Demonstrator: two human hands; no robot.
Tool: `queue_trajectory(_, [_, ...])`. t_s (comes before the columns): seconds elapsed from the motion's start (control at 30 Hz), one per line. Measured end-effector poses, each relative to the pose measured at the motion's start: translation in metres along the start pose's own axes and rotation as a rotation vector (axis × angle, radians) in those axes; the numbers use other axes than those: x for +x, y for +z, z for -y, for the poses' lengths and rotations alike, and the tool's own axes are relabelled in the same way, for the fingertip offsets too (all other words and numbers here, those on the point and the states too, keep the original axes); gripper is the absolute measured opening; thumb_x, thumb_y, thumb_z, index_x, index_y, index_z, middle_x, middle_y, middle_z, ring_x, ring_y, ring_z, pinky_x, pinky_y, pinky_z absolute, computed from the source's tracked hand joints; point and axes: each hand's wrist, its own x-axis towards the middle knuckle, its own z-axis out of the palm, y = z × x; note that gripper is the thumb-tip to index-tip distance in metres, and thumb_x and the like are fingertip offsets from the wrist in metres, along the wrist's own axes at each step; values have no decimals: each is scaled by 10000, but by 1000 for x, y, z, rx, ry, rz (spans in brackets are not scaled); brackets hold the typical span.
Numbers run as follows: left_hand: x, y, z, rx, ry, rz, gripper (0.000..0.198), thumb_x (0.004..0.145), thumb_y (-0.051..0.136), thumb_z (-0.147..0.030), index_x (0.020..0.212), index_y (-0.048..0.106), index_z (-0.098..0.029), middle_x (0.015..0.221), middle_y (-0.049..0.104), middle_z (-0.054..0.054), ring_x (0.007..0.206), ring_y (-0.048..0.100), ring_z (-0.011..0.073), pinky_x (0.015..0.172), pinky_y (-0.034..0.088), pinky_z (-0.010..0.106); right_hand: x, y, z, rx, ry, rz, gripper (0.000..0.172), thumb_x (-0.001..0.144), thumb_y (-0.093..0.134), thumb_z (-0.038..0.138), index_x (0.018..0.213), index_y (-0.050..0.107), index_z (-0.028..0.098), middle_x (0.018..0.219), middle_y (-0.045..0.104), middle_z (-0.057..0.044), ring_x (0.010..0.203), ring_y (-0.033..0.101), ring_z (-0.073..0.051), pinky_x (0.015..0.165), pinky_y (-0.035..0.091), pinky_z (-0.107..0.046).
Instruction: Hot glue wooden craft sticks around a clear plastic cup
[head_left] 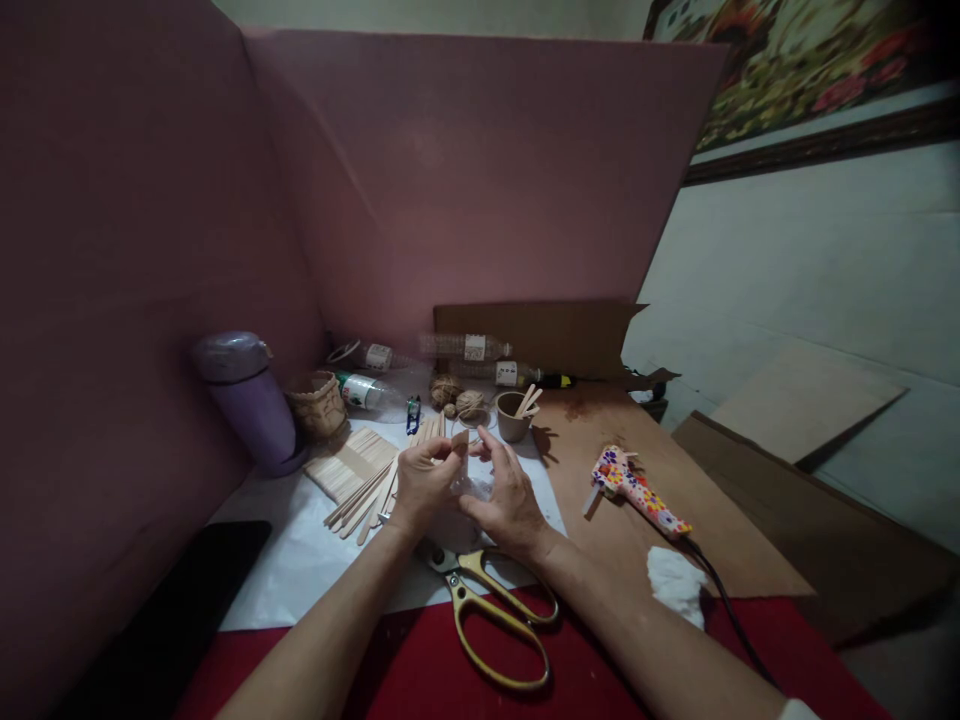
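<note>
Brown piece [460,440] of unclear material is pinched between the thumb and finger of the left hand [427,482], raised beyond the yellow-handled scissors [466,598]. The right hand [510,495] faces it on the same far side of the scissors, thumb and fingers curved apart; something clear [478,484] lies between the two hands, and I cannot tell whether the right one grips it. As far as can be judged, shaping is under way but nothing looks joined: the piece seems loose in the fingers, and no finished article can be made out there. Much of the stock appears unused. Left of and beyond the scissors, loose wooden sticks [369,508] lie beside a paper-banded bundle [351,468]; further beyond the scissors, a small cup [514,427] holds a few more, near balls of twine [446,390]. Right of the scissors, the flowered glue gun [637,490] rests unheld on cardboard [574,450], so any gluing with it is not happening now. Farthest beyond the scissors lie clear bottles [474,347], seemingly whole.
</note>
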Motion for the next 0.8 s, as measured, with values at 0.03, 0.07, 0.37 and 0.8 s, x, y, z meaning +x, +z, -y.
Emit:
queue_trajectory(0.03, [0,0,0,-5,-3,4,200,728,644,-316,621,722,-165,552,650,2,548,552,120,565,404,222,0,0,0,-2,3,-1,870,681,719,177,1473,362,196,1180,634,-104,1111,589,-286,1013,499,-503])
queue_trajectory(0.07, [0,0,-1,-7,-8,8,204,728,646,-320,620,722,-165,553,653,4,547,555,121,562,404,224,0,0,0,-5,3,-2,868,682,719,177,1473,362,197,1177,635,-103,1109,590,-285,1013,500,-503])
queue_trajectory(0.37, [0,0,-3,-12,-17,3,215,724,654,-337,613,717,-165,551,653,5,541,552,122,559,407,225,0,2,0,-15,-9,-9,859,688,712,185,1471,358,205,1186,634,-104,1116,594,-283,1023,497,-510])
queue_trajectory(0.8, [0,0,-5,-34,-14,-1,221,707,644,-323,563,688,-162,508,601,-4,519,499,110,517,374,211,0,1,1,-29,5,-2,869,679,694,171,1477,351,192,1191,630,-111,1112,593,-285,1018,503,-506])
